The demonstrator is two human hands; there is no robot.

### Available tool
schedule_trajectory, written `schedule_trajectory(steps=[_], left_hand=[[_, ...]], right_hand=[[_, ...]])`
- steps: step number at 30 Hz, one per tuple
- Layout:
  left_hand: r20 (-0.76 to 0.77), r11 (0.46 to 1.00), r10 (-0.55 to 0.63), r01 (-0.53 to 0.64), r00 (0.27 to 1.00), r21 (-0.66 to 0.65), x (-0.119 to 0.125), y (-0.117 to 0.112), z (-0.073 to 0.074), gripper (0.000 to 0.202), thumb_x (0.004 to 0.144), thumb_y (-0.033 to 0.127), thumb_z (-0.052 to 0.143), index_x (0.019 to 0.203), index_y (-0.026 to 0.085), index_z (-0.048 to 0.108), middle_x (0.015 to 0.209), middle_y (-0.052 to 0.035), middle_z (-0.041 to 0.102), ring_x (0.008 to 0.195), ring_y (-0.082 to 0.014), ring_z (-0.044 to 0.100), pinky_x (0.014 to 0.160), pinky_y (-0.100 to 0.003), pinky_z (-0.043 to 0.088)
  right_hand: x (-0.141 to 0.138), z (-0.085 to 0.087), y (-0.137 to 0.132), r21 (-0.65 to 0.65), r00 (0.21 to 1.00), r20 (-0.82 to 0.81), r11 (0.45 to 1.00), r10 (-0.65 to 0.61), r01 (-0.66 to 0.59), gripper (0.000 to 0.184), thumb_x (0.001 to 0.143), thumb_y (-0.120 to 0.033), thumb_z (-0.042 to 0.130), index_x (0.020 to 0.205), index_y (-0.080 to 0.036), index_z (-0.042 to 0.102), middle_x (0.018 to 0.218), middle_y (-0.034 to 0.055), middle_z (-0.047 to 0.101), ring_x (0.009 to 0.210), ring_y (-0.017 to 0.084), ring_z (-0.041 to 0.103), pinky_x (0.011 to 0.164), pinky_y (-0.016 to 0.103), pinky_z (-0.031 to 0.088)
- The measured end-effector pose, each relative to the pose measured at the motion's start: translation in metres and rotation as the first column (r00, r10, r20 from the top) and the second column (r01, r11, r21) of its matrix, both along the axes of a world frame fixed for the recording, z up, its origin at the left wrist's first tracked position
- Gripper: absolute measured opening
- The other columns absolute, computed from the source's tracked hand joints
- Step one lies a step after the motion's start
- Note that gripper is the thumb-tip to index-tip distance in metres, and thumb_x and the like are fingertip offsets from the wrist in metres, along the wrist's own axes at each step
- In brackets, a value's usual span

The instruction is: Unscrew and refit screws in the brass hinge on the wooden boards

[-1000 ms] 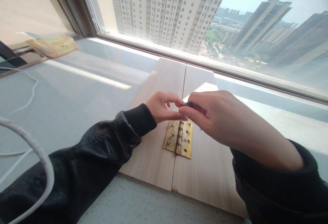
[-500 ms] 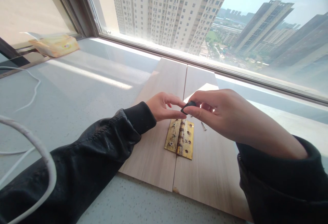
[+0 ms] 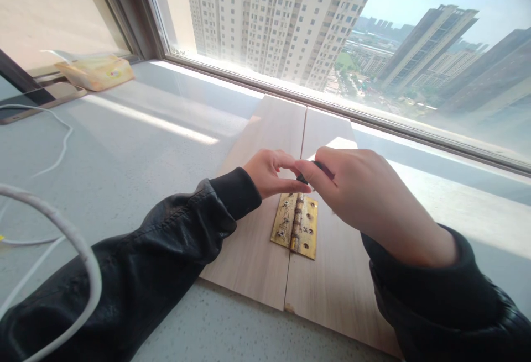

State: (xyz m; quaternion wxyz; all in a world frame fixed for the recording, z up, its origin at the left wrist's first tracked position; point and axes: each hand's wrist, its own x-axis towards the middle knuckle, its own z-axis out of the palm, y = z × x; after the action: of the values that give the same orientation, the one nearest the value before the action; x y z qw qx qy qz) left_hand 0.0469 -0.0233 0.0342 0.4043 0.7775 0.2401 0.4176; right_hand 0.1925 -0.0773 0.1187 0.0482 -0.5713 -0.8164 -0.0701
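Note:
My right hand (image 3: 352, 185) is closed round a short black handle (image 3: 303, 178), apparently that of a screwdriver; its shaft is out of sight. The thumb and index finger of my left hand (image 3: 276, 171) pinch around the lower end of that handle. Just below my hands lies a worn brass hinge (image 3: 307, 226), opened flat across the seam of two pale wooden boards (image 3: 253, 273). Cross-head screws sit in its left leaf, and several holes show in the right leaf. My fingers cover the hinge's far end.
A white cable (image 3: 89, 268) loops in from the left over my sleeve. On the speckled counter (image 3: 182, 323), a yellow tissue pack (image 3: 99, 72) and a phone (image 3: 45, 96) lie at the far left. The window frame (image 3: 385, 124) runs behind the boards.
My right hand has turned about the black handle, its wrist swinging inward, and now hides the loose screw on the right board. The left hand keeps its pinch; the view has shifted slightly.

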Motion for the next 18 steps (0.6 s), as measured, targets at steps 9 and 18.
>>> schedule_trajectory(steps=[9,18], left_hand=[[0.029,0.939,-0.274,0.274,0.961,-0.207,-0.002,0.002,-0.005,0.028,0.072,0.034,0.066,0.092,0.014,0.069,0.088,-0.0063,0.068,0.083,-0.0184,0.059,0.076,-0.033,0.046],[0.052,0.996,0.083,-0.081,0.995,-0.042,0.003,0.002,-0.003,0.021,0.061,0.034,0.076,0.066,0.015,0.068,0.063,-0.0007,0.063,0.066,-0.0135,0.056,0.068,-0.029,0.045]], right_hand=[[0.009,0.006,-0.003,-0.133,0.975,-0.059,0.966,0.215,-0.221,0.033,0.087,-0.039,0.042,0.061,-0.019,0.042,0.060,0.0001,0.048,0.054,0.012,0.037,0.050,0.025,0.026],[-0.005,-0.004,-0.005,0.221,0.940,-0.327,0.975,0.098,-0.025,0.030,0.083,-0.046,0.049,0.079,-0.018,0.057,0.072,0.0041,0.059,0.064,0.016,0.053,0.057,0.029,0.038]])
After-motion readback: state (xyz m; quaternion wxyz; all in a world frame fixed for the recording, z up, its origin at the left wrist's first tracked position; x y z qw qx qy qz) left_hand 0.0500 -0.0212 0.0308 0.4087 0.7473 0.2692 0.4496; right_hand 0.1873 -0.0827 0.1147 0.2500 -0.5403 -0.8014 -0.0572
